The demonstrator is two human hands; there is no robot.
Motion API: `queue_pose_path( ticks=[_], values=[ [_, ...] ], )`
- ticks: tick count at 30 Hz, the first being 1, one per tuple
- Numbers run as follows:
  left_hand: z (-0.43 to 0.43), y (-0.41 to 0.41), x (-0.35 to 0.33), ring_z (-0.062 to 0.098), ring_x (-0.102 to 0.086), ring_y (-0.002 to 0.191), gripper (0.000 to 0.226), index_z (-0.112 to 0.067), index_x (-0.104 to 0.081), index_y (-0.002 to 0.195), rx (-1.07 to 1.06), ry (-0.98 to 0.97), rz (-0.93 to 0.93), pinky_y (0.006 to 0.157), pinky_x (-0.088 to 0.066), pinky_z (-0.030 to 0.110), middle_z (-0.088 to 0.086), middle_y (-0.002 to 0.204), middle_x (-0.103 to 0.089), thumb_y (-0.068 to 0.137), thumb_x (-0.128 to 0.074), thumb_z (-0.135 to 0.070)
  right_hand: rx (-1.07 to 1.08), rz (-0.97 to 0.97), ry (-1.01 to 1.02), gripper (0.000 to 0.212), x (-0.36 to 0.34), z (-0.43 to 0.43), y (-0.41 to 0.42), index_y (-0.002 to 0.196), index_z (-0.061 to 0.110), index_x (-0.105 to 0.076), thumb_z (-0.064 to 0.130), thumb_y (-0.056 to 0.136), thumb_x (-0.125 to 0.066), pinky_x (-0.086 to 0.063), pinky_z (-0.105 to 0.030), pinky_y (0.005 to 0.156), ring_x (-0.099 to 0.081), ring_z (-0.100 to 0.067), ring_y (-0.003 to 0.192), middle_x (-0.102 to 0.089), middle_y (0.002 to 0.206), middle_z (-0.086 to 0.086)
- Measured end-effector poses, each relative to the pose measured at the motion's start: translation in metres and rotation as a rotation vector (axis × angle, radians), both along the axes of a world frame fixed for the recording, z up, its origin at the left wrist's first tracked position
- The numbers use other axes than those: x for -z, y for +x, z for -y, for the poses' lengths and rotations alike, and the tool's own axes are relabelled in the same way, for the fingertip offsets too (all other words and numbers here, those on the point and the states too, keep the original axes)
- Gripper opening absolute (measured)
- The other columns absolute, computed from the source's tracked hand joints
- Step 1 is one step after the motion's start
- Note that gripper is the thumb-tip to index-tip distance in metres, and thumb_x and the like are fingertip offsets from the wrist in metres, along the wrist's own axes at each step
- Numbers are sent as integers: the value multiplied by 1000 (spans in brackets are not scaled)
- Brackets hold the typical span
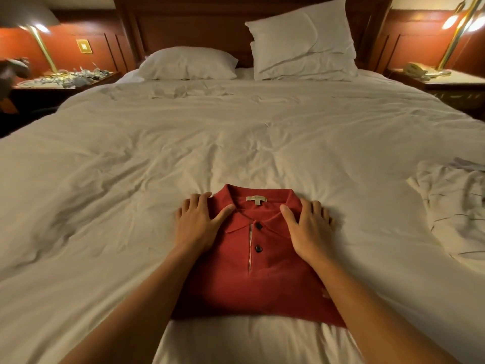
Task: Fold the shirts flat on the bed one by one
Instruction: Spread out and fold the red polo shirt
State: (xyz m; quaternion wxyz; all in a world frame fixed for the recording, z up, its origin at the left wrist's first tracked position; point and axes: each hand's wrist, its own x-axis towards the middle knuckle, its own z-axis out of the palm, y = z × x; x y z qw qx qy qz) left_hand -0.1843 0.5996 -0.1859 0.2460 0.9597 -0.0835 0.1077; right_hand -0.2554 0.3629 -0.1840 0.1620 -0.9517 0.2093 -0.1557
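Note:
A red polo shirt (258, 282) lies folded into a compact rectangle near the front edge of the bed (236, 143), collar away from me, two dark buttons showing. My left hand (199, 223) rests flat on the shirt's left shoulder, fingers spread, thumb on the collar. My right hand (308, 228) lies flat on the right shoulder in the same way. Neither hand grips the fabric. A crumpled white shirt (456, 206) with thin dark lines lies at the bed's right edge.
Two white pillows (189, 64) (301, 40) lean at the dark wooden headboard. A nightstand (65, 81) with a brass lamp and clutter stands at the left. Another nightstand (451, 80) with a lamp and telephone stands at the right. The white duvet is wrinkled.

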Motion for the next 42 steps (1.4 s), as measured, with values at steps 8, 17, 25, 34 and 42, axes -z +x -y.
queue_pose_path(
  ticks=[8,17,25,34,42],
  values=[
    [-7,28,-17,11,-62,84,88,-24,-64,96,71,-143,-288,81,-51,35,-12,89,-66,47,-56,-96,-48,-20,174,71,-10,11,10,118,18,-61,78,81,-52,-45,-41,97,-57,-26,112,-65,116,-4],
    [-22,54,-46,11,-54,58,50,-16,-71,68,378,-217,-699,54,-39,23,0,63,-62,57,-85,-63,-396,-442,527,44,-49,58,31,79,19,-73,55,59,-88,-45,-20,60,-68,-2,65,-74,73,12],
    [-32,45,-93,17,-74,91,24,-27,-79,90,440,-370,-772,74,-57,23,2,94,-78,69,-85,-39,-553,-351,621,43,-91,61,29,85,22,-74,53,58,-85,-51,-16,63,-71,-5,74,-76,83,11],
    [-75,50,-302,3,-60,59,18,-19,-76,84,386,-318,-439,58,-47,18,-1,66,-70,70,-89,-16,-563,-78,374,34,-303,22,51,80,21,-69,46,66,-87,-47,-17,53,-63,-1,63,-70,73,14],
    [-187,59,-493,-1,-39,57,25,-10,-71,74,391,-342,-67,53,-35,23,-8,60,-54,67,-91,-22,-559,136,236,33,-508,-94,54,91,18,-71,42,73,-85,-56,-37,74,-66,-8,77,-72,81,8]
  ],
)
